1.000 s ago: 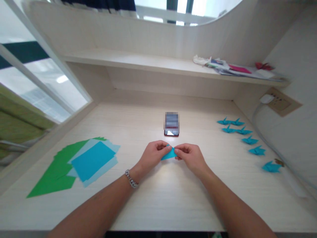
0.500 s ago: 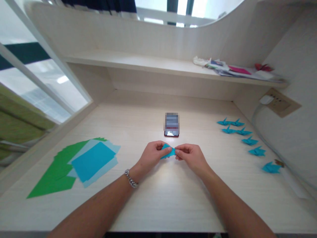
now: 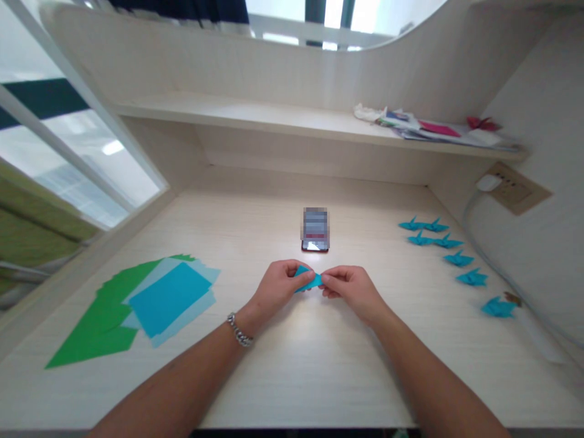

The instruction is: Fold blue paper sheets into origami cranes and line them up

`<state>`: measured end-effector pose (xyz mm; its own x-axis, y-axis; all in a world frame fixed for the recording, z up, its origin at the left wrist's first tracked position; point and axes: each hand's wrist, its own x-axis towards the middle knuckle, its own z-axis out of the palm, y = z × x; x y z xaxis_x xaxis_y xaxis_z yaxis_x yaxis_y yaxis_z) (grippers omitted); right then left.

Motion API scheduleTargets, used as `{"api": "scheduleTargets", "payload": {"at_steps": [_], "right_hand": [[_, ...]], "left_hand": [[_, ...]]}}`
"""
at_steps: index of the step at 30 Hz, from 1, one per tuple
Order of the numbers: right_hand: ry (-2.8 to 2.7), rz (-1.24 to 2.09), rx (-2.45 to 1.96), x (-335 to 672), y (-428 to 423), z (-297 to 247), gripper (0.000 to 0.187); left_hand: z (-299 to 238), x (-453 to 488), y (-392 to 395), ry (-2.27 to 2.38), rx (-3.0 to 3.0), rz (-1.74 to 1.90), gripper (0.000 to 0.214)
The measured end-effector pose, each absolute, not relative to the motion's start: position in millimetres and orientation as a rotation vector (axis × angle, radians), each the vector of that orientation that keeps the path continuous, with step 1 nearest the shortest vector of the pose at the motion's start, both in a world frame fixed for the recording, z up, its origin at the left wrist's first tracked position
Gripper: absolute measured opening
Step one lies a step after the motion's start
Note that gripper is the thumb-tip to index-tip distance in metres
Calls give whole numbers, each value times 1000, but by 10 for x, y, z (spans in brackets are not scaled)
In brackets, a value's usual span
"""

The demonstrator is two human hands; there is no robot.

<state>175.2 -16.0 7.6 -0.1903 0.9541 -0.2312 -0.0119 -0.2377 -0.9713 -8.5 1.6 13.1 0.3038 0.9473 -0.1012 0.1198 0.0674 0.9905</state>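
A small folded piece of blue paper (image 3: 301, 271) is held just above the desk, in front of the phone. My left hand (image 3: 283, 284) pinches its left part, with the thumb lying across the top. At the paper's right tip, my right hand (image 3: 349, 284) grips it between thumb and forefinger. Parts of the folds are hidden under my fingers. On the right of the desk several blue paper cranes (image 3: 458, 259) stand in a staggered line. To the left lie blue paper sheets (image 3: 171, 298) fanned over green paper sheets (image 3: 107, 316).
Behind my hands a phone (image 3: 315, 230) lies on the desk, its screen blurred. A shelf (image 3: 255, 117) with papers (image 3: 438, 129) runs across the back. At right, a plug (image 3: 489, 182) sits in a wall socket, with a cable (image 3: 483, 258) trailing down past the cranes.
Both hands keep their hold on the folded blue paper with only slight finger movement. The whole view has shifted slightly; the sheets, phone and cranes stay in place.
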Motion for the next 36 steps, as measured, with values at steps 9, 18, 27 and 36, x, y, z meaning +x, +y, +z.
{"api": "scheduleTargets", "payload": {"at_steps": [9,18,27,36], "right_hand": [[-1157,1602,-1239,1759,-168,74,31],[-1244,1591,-1257,1763,-159,52,33],[-1376,1476,-1294,1762,-160,66,31],[-1243,1596,-1325,1774,-134,23,36]], "left_hand": [[137,-109,30,1055,1373,846,18],[137,-94,17,1059,1368,819,19],[153,-86,18,1086,1362,807,21],[124,-112,33,1075,1373,797,21]]}}
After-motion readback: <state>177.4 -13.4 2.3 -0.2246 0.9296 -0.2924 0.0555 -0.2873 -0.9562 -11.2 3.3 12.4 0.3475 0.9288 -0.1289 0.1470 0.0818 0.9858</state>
